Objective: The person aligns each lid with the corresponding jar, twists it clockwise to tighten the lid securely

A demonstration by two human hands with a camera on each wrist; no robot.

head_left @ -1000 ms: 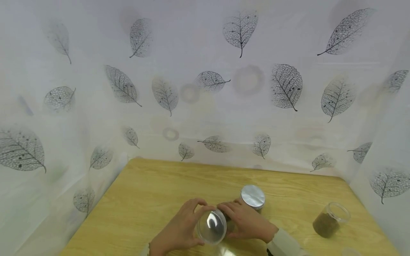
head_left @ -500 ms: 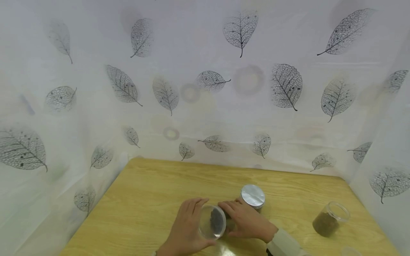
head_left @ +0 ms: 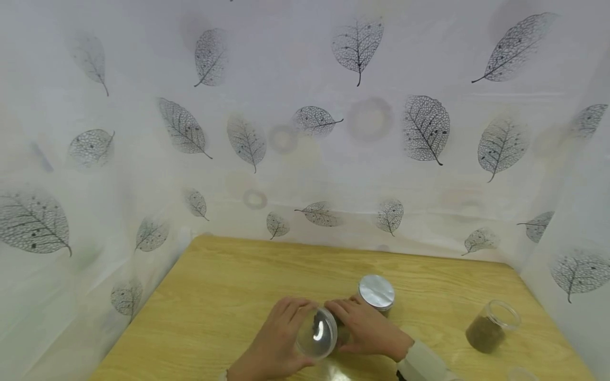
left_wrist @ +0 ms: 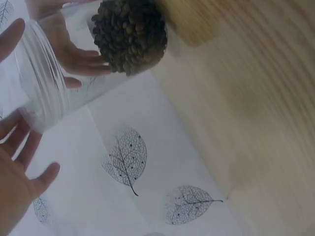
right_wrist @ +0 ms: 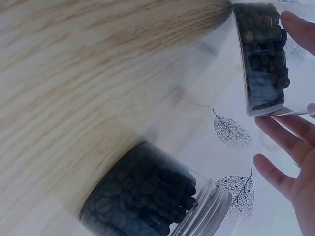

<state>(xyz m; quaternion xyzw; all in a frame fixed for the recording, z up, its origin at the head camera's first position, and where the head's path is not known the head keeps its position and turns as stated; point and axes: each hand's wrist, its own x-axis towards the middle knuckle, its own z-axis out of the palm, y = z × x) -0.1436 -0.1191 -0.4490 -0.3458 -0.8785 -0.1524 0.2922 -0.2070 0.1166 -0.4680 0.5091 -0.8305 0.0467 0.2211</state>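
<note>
A clear jar (left_wrist: 83, 93) with brown coffee beans (left_wrist: 130, 34) at its bottom lies between the hands, its mouth end tilted toward the person. My left hand (head_left: 276, 338) holds the clear round lid (head_left: 316, 333) on that end, with fingers on one side and thumb on the other. The right hand (head_left: 367, 330) grips the jar's body, thumb and fingers on opposite sides in the right wrist view. Beans (right_wrist: 261, 59) show packed near the jar's base there. In the head view, the right hand covers most of the body.
Just behind the right hand stands a second bean jar (right_wrist: 138, 196) with a silver top (head_left: 376, 291). A lidless clear jar (head_left: 491, 328) with brown contents stands to the right, near a pale clear disc (head_left: 521, 373). Leaf-printed sheeting (head_left: 305, 174) surrounds the wooden table (head_left: 229, 280).
My left fingers loosened and shifted around the lid, then closed on it again. The jar's front face tilted slightly and back. The right hand stayed nearly still.
</note>
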